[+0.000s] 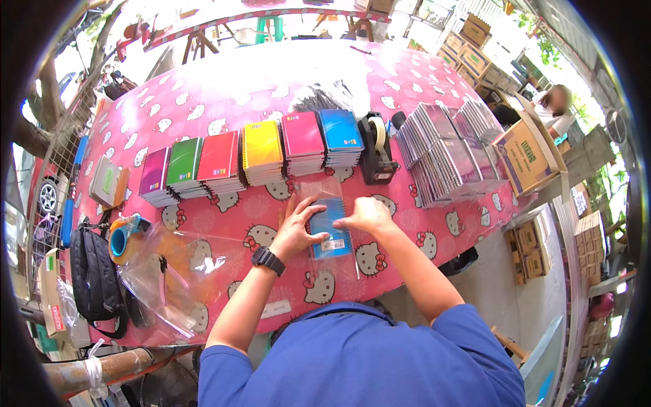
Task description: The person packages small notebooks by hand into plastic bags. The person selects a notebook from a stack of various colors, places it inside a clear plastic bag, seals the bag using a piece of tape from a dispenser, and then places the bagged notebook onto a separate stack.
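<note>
A blue spiral notebook [328,222] lies in front of me inside a clear plastic bag [324,188], a white label near its lower end. My left hand [296,229] grips its left side, fingers bent over the upper part and thumb across the cover. From the right, my right hand [367,216] reaches over the bag's edge; its thumb rests on the cover and its other fingers are curled, partly hidden. Just beyond stand stacks of notebooks in a row: purple [155,172], green [184,161], red [218,157], yellow [262,144], pink [302,136] and blue [341,131].
A black tape dispenser [378,149] stands right of the row, beside plastic-wrapped notebook stacks [444,159]. Loose clear bags [183,278], an orange-and-blue tape roll [122,241] and a black bag [97,275] are at left. Cartons [525,154] and a person [557,112] are at far right.
</note>
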A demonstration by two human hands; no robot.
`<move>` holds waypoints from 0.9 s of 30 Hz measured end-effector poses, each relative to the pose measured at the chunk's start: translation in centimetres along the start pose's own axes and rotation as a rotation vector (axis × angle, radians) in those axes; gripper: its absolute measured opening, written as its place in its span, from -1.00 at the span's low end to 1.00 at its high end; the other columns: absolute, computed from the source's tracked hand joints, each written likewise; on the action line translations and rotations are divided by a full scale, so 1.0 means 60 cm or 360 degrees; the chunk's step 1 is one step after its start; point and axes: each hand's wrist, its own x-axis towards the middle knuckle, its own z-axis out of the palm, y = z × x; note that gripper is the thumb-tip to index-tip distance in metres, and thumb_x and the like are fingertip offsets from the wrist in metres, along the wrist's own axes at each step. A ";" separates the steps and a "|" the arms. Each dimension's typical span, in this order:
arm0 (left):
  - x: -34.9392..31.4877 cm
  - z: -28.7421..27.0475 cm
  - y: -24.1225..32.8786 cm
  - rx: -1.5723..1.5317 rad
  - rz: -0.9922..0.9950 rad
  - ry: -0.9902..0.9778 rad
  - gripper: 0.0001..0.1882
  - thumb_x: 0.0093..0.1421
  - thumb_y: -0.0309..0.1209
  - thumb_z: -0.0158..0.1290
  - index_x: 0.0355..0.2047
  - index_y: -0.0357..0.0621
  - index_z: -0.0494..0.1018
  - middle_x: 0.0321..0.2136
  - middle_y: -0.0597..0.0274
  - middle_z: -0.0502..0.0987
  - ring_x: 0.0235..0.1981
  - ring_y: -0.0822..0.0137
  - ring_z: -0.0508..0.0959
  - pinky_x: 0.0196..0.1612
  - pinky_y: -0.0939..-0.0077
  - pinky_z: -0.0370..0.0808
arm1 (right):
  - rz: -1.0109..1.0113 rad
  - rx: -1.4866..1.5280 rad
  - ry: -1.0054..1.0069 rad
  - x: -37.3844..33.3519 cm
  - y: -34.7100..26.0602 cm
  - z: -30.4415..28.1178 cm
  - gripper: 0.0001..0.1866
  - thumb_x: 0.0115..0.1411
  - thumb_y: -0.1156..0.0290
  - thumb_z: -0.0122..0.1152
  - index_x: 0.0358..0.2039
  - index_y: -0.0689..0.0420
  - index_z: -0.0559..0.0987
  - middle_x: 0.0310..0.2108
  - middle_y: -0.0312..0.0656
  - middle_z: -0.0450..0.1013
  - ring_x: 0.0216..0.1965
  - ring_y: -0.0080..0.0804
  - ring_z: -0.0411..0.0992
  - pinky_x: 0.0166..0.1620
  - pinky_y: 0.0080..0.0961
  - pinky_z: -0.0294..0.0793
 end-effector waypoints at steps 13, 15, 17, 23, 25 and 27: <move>-0.133 0.007 0.090 -0.0649 -0.0167 0.0223 -0.17 -0.07 -0.75 -0.08 0.26 -0.11 -0.02 -0.04 0.08 0.35 -0.14 0.30 0.45 -0.04 0.51 0.40 | -0.0899 0.1720 0.0197 -0.101 0.088 0.104 -0.21 -0.07 0.71 0.11 0.22 0.07 0.13 -0.13 -0.29 0.32 -0.09 -0.47 0.31 0.00 -0.55 0.33; -0.118 0.005 0.100 -0.0040 0.0002 0.0372 -0.15 -0.15 -0.56 0.21 0.18 -0.18 0.07 -0.05 0.04 0.26 -0.03 0.23 0.34 0.05 0.38 0.30 | -0.1012 0.1470 0.0573 -0.087 0.074 0.097 -0.15 -0.18 0.63 0.34 0.16 0.08 0.17 -0.07 -0.32 0.27 0.00 -0.43 0.25 0.13 -0.50 0.23; -0.088 0.019 0.088 0.0108 0.0044 0.0503 -0.14 -0.17 -0.49 0.28 0.14 -0.21 0.10 -0.07 0.04 0.24 -0.01 0.21 0.31 0.08 0.35 0.26 | -0.1092 0.1906 0.0321 -0.072 0.052 0.096 -0.15 -0.20 0.59 0.40 0.13 0.09 0.19 -0.07 -0.32 0.28 0.02 -0.45 0.24 0.12 -0.49 0.24; -0.040 0.023 0.107 -0.1019 0.0187 0.0453 -0.18 -0.18 -0.43 0.34 0.04 -0.21 0.10 -0.07 0.11 0.26 -0.01 0.26 0.33 0.07 0.38 0.28 | -0.1162 0.2625 -0.0212 -0.061 0.048 0.085 -0.11 -0.21 0.61 0.43 0.14 0.08 0.15 0.01 -0.27 0.25 0.12 -0.46 0.18 0.16 -0.47 0.21; -0.043 0.029 0.087 -0.1145 0.0178 0.0434 -0.16 -0.19 -0.44 0.34 0.05 -0.20 0.08 -0.06 0.13 0.27 0.00 0.27 0.34 0.08 0.38 0.30 | -0.1223 0.2385 -0.0045 -0.063 0.046 0.073 -0.06 -0.20 0.62 0.42 0.17 0.13 0.09 0.06 -0.22 0.20 0.14 -0.44 0.15 0.19 -0.46 0.16; -0.053 0.033 0.068 -0.1092 0.0165 0.0425 -0.10 -0.22 -0.48 0.34 0.08 -0.16 0.02 -0.04 0.15 0.30 0.00 0.31 0.36 0.08 0.38 0.33 | -0.1298 0.2300 -0.0037 -0.062 0.038 0.083 0.07 -0.17 0.61 0.38 0.26 0.18 -0.12 0.19 -0.11 0.03 0.23 -0.35 0.01 0.26 -0.41 -0.02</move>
